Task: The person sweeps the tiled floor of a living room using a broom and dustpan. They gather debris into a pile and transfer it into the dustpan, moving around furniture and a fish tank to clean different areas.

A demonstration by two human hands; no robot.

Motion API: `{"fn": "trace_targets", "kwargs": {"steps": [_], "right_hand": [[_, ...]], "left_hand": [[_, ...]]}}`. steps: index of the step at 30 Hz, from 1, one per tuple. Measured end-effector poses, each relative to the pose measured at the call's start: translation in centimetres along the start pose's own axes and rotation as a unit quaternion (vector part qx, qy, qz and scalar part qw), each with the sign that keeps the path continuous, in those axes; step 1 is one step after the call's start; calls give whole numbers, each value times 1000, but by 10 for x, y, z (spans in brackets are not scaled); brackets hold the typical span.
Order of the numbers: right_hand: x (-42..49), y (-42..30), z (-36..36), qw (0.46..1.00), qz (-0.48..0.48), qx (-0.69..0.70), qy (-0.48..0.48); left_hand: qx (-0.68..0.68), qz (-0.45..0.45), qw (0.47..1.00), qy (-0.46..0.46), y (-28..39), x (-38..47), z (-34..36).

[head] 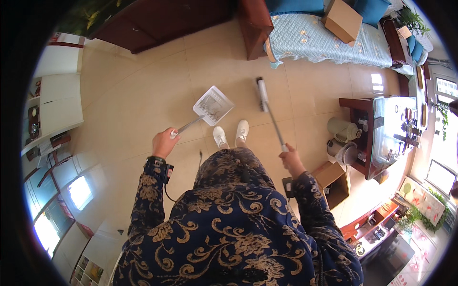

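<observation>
My left hand (165, 143) grips the handle of a white long-handled dustpan (213, 105), whose pan lies ahead of my feet with greyish dirt in it. In my right hand (291, 159) is the grey shaft of a broom (262, 93). The broom's white head with dark bristles is to the right of the dustpan, apart from it and slightly blurred. Under both tools are beige floor tiles (236, 75). My white shoes (242, 129) stand between the two handles.
A sofa with a light blue quilted cover (304, 39) bears a cardboard box (342, 21). To the right stand a glass-topped table (393, 132), a thermos flask (343, 129), a metal pot (341, 152) and an open cardboard box (332, 184). A dark red cabinet (161, 28) lies ahead; white cabinets (61, 100) line the left.
</observation>
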State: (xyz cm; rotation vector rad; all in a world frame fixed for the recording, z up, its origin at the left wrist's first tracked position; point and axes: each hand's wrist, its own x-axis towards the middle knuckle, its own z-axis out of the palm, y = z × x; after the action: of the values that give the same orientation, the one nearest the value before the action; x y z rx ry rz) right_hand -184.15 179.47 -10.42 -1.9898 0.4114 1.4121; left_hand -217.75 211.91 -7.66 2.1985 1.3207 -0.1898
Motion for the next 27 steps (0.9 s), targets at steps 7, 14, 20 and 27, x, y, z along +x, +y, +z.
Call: {"fn": "trace_targets", "kwargs": {"steps": [7, 14, 20, 27], "right_hand": [[116, -85, -49, 999, -33, -22, 23], [232, -144, -24, 923, -199, -323, -63], [172, -93, 22, 772, -224, -595, -27], [62, -19, 3, 720, -170, -669, -72]], "left_hand": [[-24, -122, 991, 41, -19, -70, 8], [-34, -197, 977, 69, -12, -107, 18], [-37, -260, 963, 60, -14, -109, 26], [-63, -210, 972, 88, -21, -91, 32]]}}
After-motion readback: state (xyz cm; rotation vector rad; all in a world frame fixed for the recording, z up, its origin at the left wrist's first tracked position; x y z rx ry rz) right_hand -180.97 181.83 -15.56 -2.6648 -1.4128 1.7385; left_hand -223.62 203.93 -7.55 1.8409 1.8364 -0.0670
